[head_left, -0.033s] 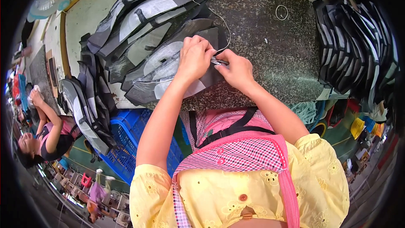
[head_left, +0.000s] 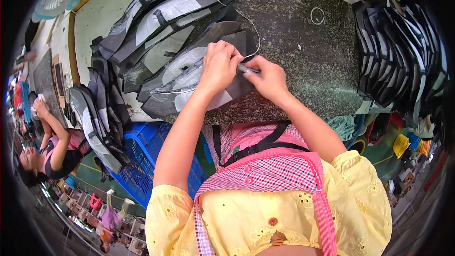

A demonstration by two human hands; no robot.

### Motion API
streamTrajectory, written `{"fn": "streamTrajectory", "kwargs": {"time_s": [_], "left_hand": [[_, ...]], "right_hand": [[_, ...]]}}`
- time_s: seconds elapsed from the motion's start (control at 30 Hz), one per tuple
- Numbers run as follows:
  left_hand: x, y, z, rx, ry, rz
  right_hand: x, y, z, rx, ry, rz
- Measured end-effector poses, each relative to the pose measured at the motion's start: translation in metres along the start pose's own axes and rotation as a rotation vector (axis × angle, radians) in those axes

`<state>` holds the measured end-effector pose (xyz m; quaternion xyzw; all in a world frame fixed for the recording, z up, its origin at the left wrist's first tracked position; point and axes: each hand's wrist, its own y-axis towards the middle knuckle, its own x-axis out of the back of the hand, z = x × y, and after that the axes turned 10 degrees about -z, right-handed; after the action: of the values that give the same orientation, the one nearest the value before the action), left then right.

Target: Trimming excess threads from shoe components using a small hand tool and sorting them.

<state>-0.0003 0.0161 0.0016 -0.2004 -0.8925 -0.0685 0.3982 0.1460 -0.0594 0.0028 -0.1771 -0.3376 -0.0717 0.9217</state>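
Pinching curved grey fabric piece [head_left: 189, 83], left hand [head_left: 219, 66], right hand [head_left: 270, 78] gripping slim tool [head_left: 248, 69] (metallic), speckled stone table [head_left: 303, 66].

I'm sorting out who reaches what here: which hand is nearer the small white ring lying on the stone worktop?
Right. The right hand lies below and left of the white ring, well apart from it. The left hand is farther left, resting on the dark fabric pieces.

One head-worn fisheye camera looked steeply down from above the person's chest, close to the hands [head_left: 241, 68] and the speckled desk [head_left: 308, 52] beyond them. Edges bent toward the dark round rim.
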Motion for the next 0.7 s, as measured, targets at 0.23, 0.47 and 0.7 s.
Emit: {"fn": "streamTrajectory", "kwargs": {"time_s": [0.23, 0.47, 0.7], "left_hand": [[0.028, -0.066, -0.037, 0.503, -0.827, 0.061], [0.131, -0.126, -0.041, 0.49, -0.938, 0.447], [0.135, -0.112, 0.072, 0.389, -0.23, -0.154]], "right_hand": [[0.065, 0.015, 0.025, 0.117, 0.655, -0.004], [0.074, 0.044, 0.04, 0.731, -0.132, 0.641], [0.049, 0.03, 0.092, 0.563, 0.004, 0.385]]}}
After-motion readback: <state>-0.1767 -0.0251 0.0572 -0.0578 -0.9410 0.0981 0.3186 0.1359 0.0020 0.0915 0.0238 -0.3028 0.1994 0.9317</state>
